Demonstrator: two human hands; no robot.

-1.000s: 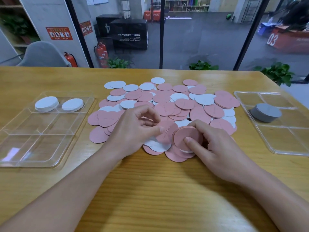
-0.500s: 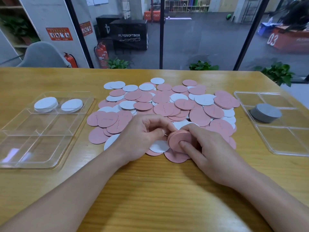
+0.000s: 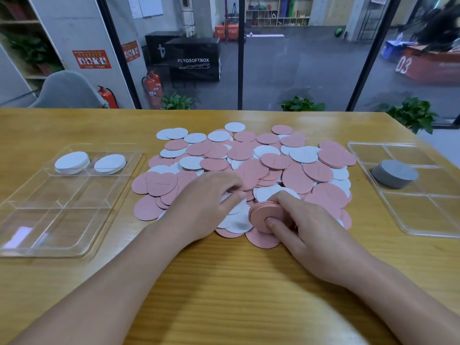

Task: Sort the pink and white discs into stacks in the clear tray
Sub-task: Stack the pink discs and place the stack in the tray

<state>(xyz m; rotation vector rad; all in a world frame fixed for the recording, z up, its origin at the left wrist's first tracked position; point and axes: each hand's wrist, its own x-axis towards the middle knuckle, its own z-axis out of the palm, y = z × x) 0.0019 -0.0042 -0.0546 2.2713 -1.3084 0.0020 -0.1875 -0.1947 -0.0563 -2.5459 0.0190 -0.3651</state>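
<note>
Behind, glass panels point(image 3: 298, 58) edge the wooden table point(image 3: 224, 282) bearing scattered discs point(image 3: 249, 158).

Pretty even, soft light all over the wooden table point(image 3: 224, 282), no harsh hotspots, just faint shadows under both forearms on the near side. The clear tray point(image 3: 62, 202) on the left catches a pale glare patch at its near corner, and the left hand point(image 3: 199, 207) is a bit motion-smeared at the fingers. Wide-angle bend curves the table edge and tilts the window frames, and the far right background is blurry.
</note>
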